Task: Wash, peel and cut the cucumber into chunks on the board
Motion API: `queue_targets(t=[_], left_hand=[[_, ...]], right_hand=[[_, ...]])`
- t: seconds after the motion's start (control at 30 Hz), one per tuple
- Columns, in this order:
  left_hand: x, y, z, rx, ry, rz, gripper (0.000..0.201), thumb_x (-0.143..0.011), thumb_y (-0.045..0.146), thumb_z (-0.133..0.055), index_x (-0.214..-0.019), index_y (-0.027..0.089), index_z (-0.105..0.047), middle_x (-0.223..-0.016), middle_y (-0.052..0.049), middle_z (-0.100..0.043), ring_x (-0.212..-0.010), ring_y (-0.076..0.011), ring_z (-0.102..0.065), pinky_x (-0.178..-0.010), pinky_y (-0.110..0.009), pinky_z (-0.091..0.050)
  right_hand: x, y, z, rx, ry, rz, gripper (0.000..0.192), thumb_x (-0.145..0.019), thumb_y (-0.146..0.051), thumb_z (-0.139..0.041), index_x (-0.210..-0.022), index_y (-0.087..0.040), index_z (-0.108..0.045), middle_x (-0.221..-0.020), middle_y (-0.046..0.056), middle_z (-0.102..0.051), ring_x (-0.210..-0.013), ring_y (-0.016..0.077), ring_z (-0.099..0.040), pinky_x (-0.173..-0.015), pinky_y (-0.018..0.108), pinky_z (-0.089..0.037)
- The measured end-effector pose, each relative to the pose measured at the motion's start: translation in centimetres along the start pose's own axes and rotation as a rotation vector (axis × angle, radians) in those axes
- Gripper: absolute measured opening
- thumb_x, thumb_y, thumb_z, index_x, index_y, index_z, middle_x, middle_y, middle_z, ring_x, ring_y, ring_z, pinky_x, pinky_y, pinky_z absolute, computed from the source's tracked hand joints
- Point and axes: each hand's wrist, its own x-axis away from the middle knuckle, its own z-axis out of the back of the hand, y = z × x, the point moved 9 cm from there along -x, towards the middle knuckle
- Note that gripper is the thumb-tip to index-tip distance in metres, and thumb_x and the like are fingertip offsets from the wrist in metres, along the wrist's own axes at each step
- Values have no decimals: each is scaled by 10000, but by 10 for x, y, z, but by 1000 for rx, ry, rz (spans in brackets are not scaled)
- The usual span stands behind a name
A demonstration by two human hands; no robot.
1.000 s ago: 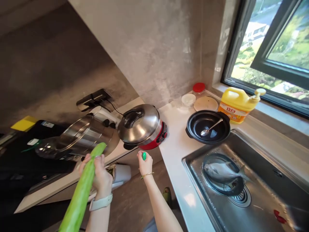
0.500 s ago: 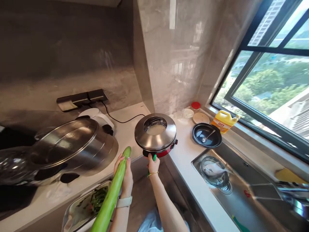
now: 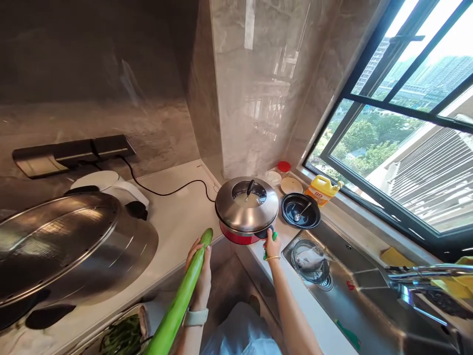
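In the head view, my left hand (image 3: pixel 201 266) is wrapped round a long green gourd (image 3: pixel 177 301), held slantwise with its tip pointing away from me. My right hand (image 3: pixel 272 245) grips the side handle of a red electric pan (image 3: pixel 242 237). A small green-handled tool (image 3: pixel 274 236) is also in that hand; its working end is hidden. A steel lid (image 3: pixel 251 217) with a glass window and a black knob covers the pan, which stands at the counter's inner corner.
To the left stands a large steel pot (image 3: pixel 136 251). A power cord (image 3: pixel 173 190) runs to the pan. At right are a black bowl (image 3: pixel 291 217) with a spoon, a yellow jug (image 3: pixel 320 190) and a sink (image 3: pixel 358 305) holding fish in a bowl (image 3: pixel 310 261). Greens (image 3: pixel 123 337) lie lower left.
My right hand has moved right along with the pan handle, and the pan looks turned. My left hand still holds the gourd. The whole view has shifted.
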Motion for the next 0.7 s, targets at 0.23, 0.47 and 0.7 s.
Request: queue_targets(t=[0.23, 0.47, 0.7], left_hand=[[7, -8, -36, -48, 26, 23, 286, -756, 364, -713, -939, 175, -600, -1287, -107, -570, -1229, -276, -522, -1105, -484, -351], [14, -13, -64, -157, 14, -14, 298, -761, 413, -693, -926, 185, -595, -1266, -94, -587, -1190, -257, -550, -1069, -435, -407], [24, -20, -83, -221, 8, -2, 307, -766, 417, -691, -938, 179, -603, -1230, -99, -609, -1155, -252, -574, -1035, -424, -443]], right_hand=[[-95, -19, 34, 114, -60, 95, 526, -714, -705, -509, -508, -242, -372, -347, -68, -381, -305, 105, -421, -359, 223, -318], [-168, -40, 31, 222, -137, 135, 505, -728, -650, -551, -494, -232, -393, -351, -58, -398, -309, 109, -426, -346, 227, -332], [-224, -93, 26, 305, -179, 232, 418, -817, -469, -620, -576, -128, -586, -453, 1, -542, -398, 109, -487, -386, 220, -386]])
